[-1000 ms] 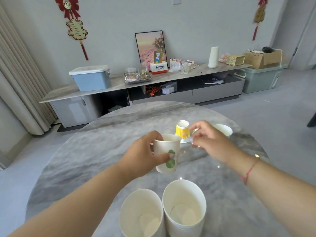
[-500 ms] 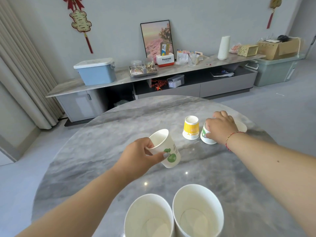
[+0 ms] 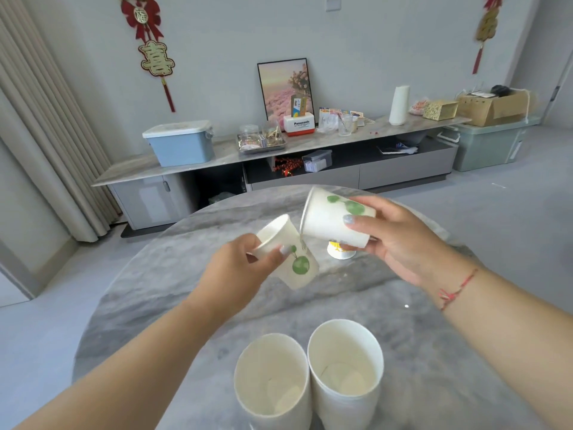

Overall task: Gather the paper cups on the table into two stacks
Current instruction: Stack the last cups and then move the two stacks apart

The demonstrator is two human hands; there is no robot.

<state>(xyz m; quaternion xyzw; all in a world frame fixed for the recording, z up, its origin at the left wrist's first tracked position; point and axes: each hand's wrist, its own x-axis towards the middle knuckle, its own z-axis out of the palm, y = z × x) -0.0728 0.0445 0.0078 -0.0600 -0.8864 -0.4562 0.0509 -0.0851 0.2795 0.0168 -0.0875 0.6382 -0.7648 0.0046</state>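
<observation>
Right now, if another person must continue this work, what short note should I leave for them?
Left hand grips a green-print cup, tilted, above the table.
Right hand grips a second green-print cup on its side, mouth toward the first, not yet nested.
Yellow cup stands upside down behind them.
Two white cups stand upright side by side at the near edge.
Left: nest the held cups, add the yellow one, finish two stacks.

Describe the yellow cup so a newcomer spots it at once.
Start at the round marble table and go to its far side. There, mostly hidden under the cup in the right hand, the yellow cup stands upside down. It alone has yellow print; the others are white or green-dotted.
</observation>
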